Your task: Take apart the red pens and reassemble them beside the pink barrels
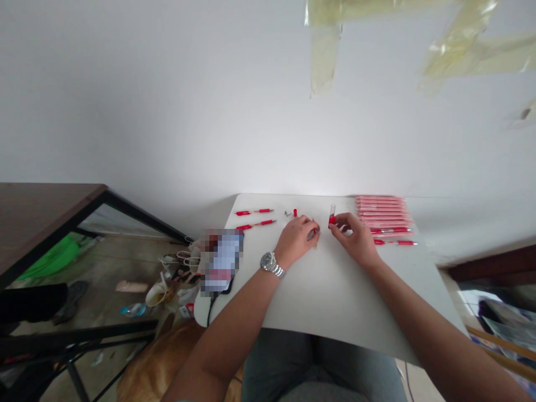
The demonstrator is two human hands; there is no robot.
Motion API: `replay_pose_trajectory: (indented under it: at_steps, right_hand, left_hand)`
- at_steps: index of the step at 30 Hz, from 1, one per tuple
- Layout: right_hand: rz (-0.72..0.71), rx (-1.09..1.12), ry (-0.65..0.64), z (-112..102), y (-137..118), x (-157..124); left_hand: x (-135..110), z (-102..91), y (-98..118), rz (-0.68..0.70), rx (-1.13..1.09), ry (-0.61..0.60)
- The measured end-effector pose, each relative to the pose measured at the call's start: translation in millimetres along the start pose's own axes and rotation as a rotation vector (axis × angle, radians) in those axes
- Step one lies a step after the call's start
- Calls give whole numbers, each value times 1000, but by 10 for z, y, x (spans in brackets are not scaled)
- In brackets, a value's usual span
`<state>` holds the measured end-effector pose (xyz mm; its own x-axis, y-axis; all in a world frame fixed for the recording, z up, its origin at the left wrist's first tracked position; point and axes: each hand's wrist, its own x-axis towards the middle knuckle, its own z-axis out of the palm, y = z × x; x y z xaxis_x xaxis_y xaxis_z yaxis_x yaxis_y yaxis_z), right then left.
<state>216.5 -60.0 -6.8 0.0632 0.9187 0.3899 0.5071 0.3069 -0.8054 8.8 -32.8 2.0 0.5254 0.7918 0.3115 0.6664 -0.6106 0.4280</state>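
My left hand (296, 239), a metal watch on its wrist, rests on the white table (330, 290) with fingers curled round a small red pen part. My right hand (354, 237) is closed on a red and clear pen barrel (332, 215) that stands almost upright. The two hands sit close together near the table's far edge. Small loose pen pieces (292, 213) lie just beyond my left hand. Two assembled red pens (254, 212) lie to the left. A row of several red pens (383, 215) lies to the right of my right hand.
A phone (221, 261) with a cable lies at the table's left edge. A white wall rises directly behind the table. A dark table with a glass shelf (50, 223) stands at left, with clutter on the floor (159, 290) beneath. My knees are below the table.
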Motion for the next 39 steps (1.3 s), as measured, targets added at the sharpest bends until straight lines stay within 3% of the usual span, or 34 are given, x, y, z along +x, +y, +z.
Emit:
replay_pose_trajectory:
  at_steps: [11, 21, 27, 33, 39]
  right_hand:
    - [10, -25, -6, -3, 12, -11]
    - [-2, -16, -26, 4, 23, -21]
    - [-14, -31, -61, 10, 29, -37]
    - [-55, -1, -97, 13, 33, -41]
    - [-104, -15, -128, 20, 51, -31]
  left_hand:
    - [-6, -5, 17, -161, 91, 79]
    - [9, 0, 28, -198, 61, 81]
    - [37, -19, -23, -211, -321, 247]
    - [116, -71, -28, -322, -1041, 495]
    - [143, -94, -14, -373, -1181, 604]
